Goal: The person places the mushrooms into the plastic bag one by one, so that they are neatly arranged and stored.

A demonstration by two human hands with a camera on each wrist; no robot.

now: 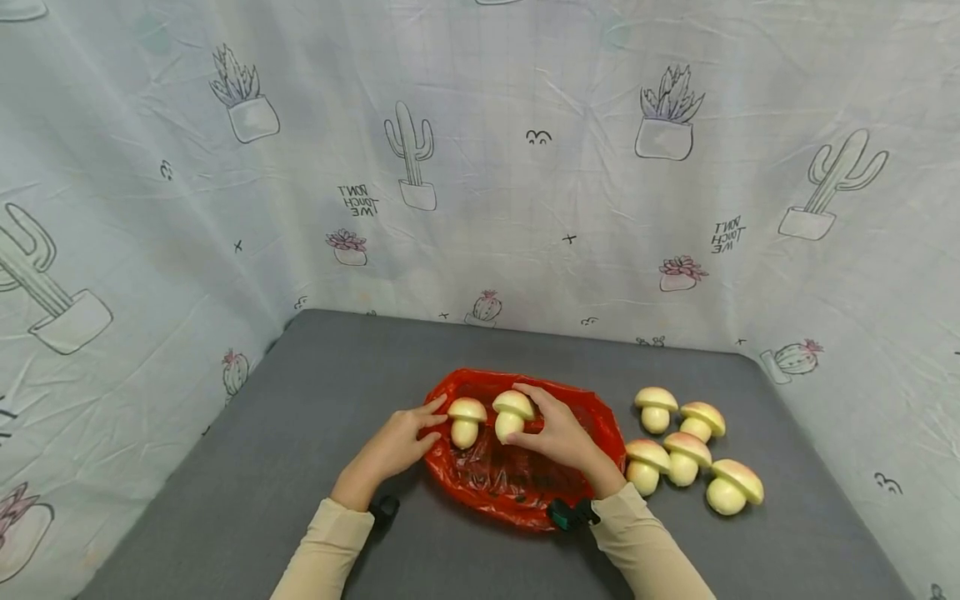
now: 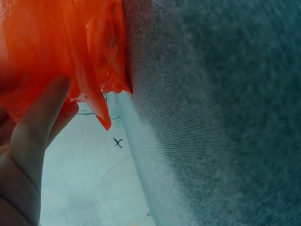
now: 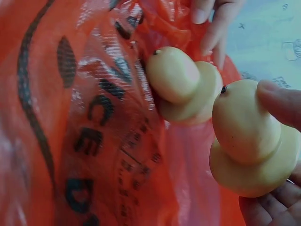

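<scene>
A red plastic bag (image 1: pixel 495 500) lies spread with its mouth up, dark print showing on it. My left hand (image 1: pixel 401 437) holds its left rim; in the left wrist view the thumb (image 2: pixel 40 115) lies against the bag's outer side. My right hand (image 1: pixel 558 429) grips a mushroom-shaped piece (image 1: pixel 512 414) with a pale round stem and yellowish cap, thumb on the stem and fingers at the cap. Just left of it, a similar mushroom-shaped piece (image 1: pixel 466 422) sits in the bag, near my left fingertips. The right wrist view shows the gripped mushroom-shaped piece (image 3: pixel 247 127) above the bag.
Several more mushroom-shaped pieces (image 1: pixel 684 458) stand or lean in a group on the grey tabletop (image 1: pixel 360 350), right of the bag. A white curtain (image 1: pixel 480 167) with cactus drawings surrounds the table's back and sides.
</scene>
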